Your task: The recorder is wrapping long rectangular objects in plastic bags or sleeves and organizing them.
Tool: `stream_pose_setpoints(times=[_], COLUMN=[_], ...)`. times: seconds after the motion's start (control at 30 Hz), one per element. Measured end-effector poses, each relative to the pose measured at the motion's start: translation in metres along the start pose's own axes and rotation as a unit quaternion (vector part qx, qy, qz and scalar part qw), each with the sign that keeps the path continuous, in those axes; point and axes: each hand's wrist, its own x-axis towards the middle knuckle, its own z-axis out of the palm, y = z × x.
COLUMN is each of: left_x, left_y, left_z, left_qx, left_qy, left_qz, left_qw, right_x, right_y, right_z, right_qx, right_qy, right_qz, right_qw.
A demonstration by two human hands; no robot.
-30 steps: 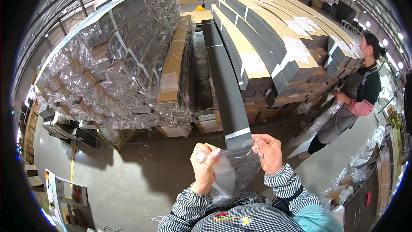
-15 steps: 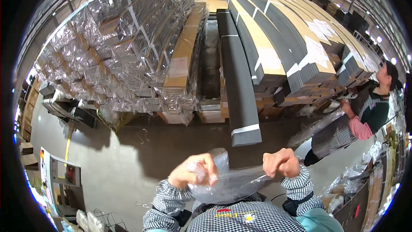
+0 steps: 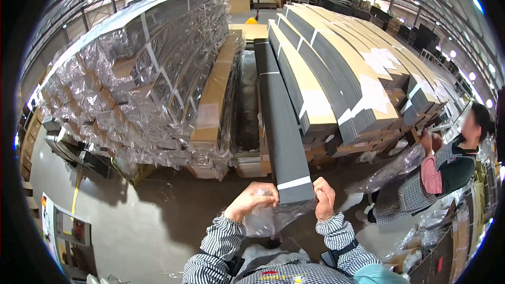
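Note:
A long stack of dark grey boards [image 3: 284, 131], tied with white bands, juts toward me from the pile. At its near end I hold a clear plastic bag [image 3: 268, 223] spread between both hands. My left hand [image 3: 256, 199] pinches the bag's edge by the left corner of the stack. My right hand [image 3: 324, 198] grips the other side of the bag next to the right corner. The plastic hangs below and around the stack's end; how far it reaches over the boards I cannot tell.
Plastic-wrapped long bundles [image 3: 131, 73] are piled at the left. Banded board stacks with tan tops [image 3: 352, 63] lie at the right. A co-worker [image 3: 436, 168] stands at the right, hands near those stacks. A bin of plastic scraps [image 3: 421, 252] is at the lower right.
Both hands have moved forward with the plastic bag, from near my body to the near end of the grey stack. The co-worker's hands have come up slightly.

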Motion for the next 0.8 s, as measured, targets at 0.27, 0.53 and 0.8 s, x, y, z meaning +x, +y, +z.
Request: stream_pose_setpoints(times=[0.27,0.53,0.8], left_x=[0.01,0.045,0.054], left_y=[-0.029,-0.052,-0.06], left_z=[-0.031,0.002,-0.034], left_qx=[0.202,0.289,0.187], left_qy=[0.037,0.415,0.375], left_qz=[-0.105,0.06,0.081], left_qw=[0.973,0.861,0.904], right_x=[0.008,0.05,0.036], right_y=[0.031,0.053,0.086], right_z=[0.0,0.024,0.02], right_qx=[-0.161,-0.163,-0.152], right_qy=[-0.014,0.067,0.055], right_qz=[0.08,0.08,0.077], right_qw=[0.984,0.981,0.984])
